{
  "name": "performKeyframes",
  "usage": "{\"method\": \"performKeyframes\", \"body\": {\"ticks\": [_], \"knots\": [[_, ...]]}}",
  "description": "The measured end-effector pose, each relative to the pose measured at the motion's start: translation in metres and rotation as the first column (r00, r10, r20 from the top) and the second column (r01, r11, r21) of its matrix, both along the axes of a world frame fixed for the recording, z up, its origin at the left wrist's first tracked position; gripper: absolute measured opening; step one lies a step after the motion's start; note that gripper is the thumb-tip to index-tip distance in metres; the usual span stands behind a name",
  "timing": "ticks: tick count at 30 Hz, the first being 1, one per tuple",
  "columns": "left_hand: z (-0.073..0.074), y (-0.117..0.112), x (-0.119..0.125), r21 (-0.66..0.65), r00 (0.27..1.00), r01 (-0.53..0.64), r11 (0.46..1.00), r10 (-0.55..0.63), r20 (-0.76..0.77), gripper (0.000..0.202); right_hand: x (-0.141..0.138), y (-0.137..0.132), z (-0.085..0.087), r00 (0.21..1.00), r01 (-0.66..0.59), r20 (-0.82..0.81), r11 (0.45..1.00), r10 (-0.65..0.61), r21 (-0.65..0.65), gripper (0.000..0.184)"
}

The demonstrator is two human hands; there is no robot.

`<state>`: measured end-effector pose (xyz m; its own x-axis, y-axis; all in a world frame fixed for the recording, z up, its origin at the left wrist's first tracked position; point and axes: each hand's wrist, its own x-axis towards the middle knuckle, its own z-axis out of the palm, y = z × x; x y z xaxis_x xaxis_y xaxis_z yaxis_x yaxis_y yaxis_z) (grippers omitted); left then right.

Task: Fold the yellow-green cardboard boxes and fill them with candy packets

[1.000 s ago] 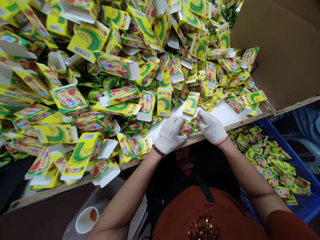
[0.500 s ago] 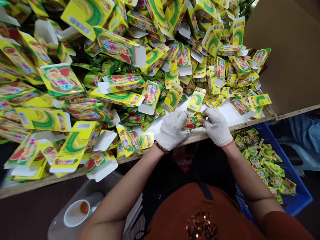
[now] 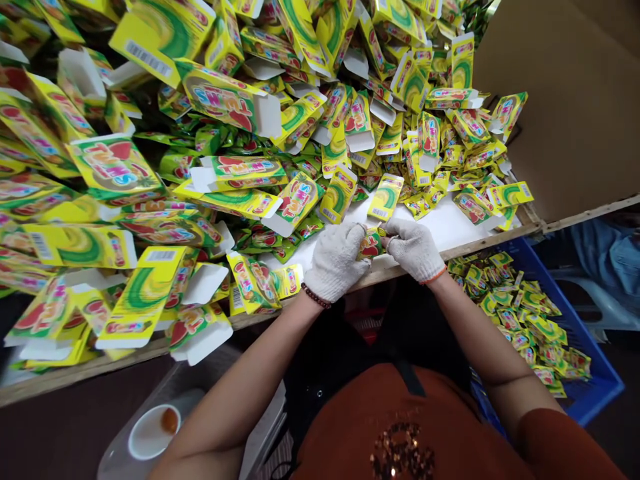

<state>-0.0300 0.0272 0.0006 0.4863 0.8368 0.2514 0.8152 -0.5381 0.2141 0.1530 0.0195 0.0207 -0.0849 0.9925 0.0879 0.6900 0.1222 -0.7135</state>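
Both my hands wear white knit gloves and meet at the front edge of the table. My left hand (image 3: 336, 261) is closed around one end of a small yellow-green box (image 3: 371, 244) with a watermelon print. At the box's other end, my right hand (image 3: 413, 248) pinches with thumb and fingertips, so its end flaps are mostly hidden. Just beyond my hands, a box (image 3: 385, 197) lies with its green swirl side up. Next to it leans another box (image 3: 339, 193). Small candy packets (image 3: 421, 205) lie past my right hand.
A deep heap of boxes (image 3: 220, 97), many with open flaps, covers the table to the left and back. A cardboard sheet (image 3: 565, 113) stands at the right. Below the table edge, a blue crate (image 3: 597, 393) holds small packets. A white cup (image 3: 153, 433) is at lower left.
My right hand has moved left, closer to my left hand, over the box. The yellow bit that showed between my hands is now hidden. The whole view has shifted slightly.
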Motion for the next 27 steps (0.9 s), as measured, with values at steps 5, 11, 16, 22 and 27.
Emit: {"method": "performKeyframes", "body": {"ticks": [5, 11, 16, 22, 27], "knots": [[-0.003, 0.002, -0.001, 0.0, 0.998, 0.037, 0.999, -0.037, 0.057, 0.041, 0.008, 0.007, 0.011, 0.997, -0.005, -0.08, 1.0, 0.003, -0.017, 0.013], [0.0, 0.002, -0.001, -0.024, 0.998, 0.048, 0.999, -0.048, 0.03, 0.04, 0.003, 0.002, 0.018, 0.965, -0.022, -0.259, 0.978, -0.033, -0.208, 0.015], [0.0, 0.002, -0.001, -0.021, 0.998, 0.069, 0.997, -0.069, 0.005, 0.047, 0.004, -0.001, 0.015, 0.881, -0.028, -0.449, 0.932, -0.147, -0.362, 0.022], [-0.001, 0.002, 0.0, -0.037, 0.998, 0.055, 0.998, -0.056, -0.023, 0.045, 0.011, -0.006, 0.011, 0.986, -0.062, -0.163, 0.961, 0.018, -0.268, 0.013], [0.0, 0.001, 0.001, -0.071, 0.998, 0.048, 0.996, -0.044, 0.05, 0.045, 0.004, -0.003, 0.001, 0.988, -0.053, 0.149, 0.998, 0.05, 0.019, 0.012]]}}
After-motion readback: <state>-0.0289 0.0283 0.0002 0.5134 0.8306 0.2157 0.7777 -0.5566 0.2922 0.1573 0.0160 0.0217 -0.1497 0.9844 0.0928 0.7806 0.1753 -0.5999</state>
